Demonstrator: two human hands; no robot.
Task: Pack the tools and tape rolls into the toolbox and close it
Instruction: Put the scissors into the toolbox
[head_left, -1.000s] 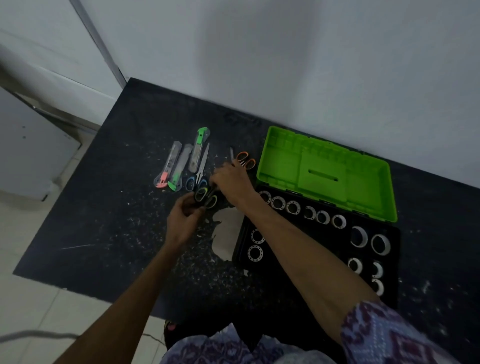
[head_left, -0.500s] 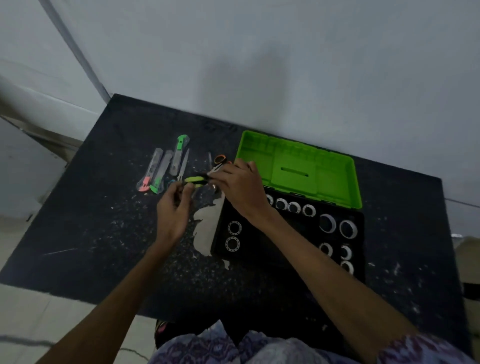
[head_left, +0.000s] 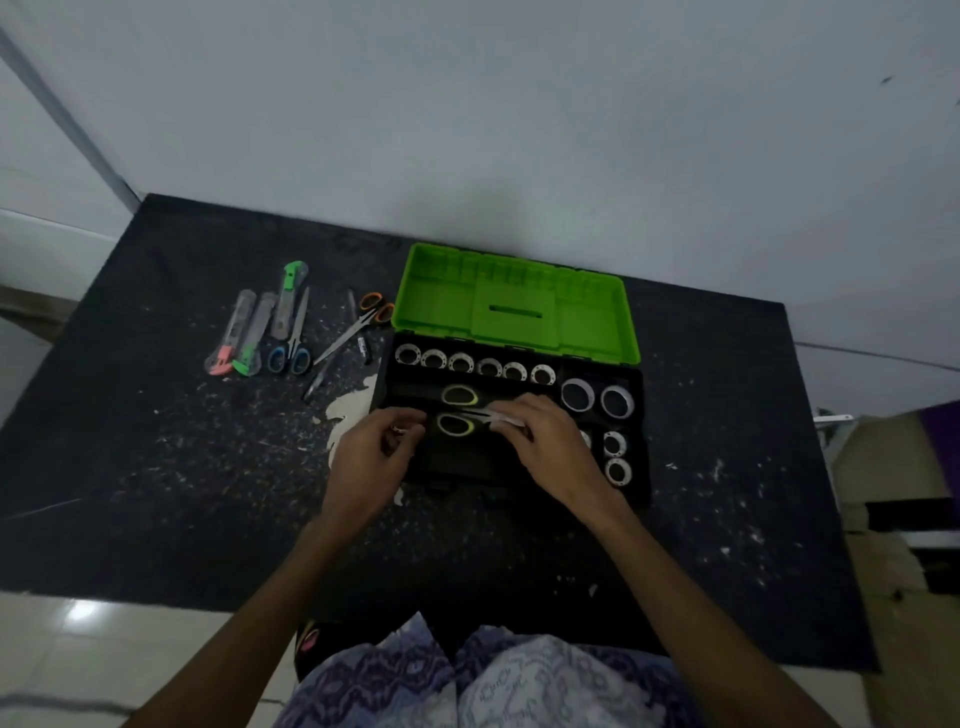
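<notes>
The black toolbox (head_left: 643, 415) lies open with its green lid (head_left: 514, 306) flipped back. Several tape rolls (head_left: 472, 361) stand along its far row and right side. Yellow-handled scissors (head_left: 457, 410) lie inside the box. My right hand (head_left: 540, 441) holds their blades, fingers curled over them. My left hand (head_left: 374, 452) hovers at the box's left edge beside the handles, fingers loosely curled, holding nothing that I can see. To the left on the table lie utility knives (head_left: 249, 332), blue scissors (head_left: 291, 353), orange scissors (head_left: 363, 322) and a marker (head_left: 363, 345).
The black table (head_left: 156, 467) is speckled with white scraps and a pale patch at the box's left corner. A wall stands right behind the box. Cardboard boxes (head_left: 909, 519) stand past the table's right edge. The floor lies to the left.
Both hands carried the yellow-handled scissors from the table left of the box rightward into the toolbox. My left hand has come off the handles.
</notes>
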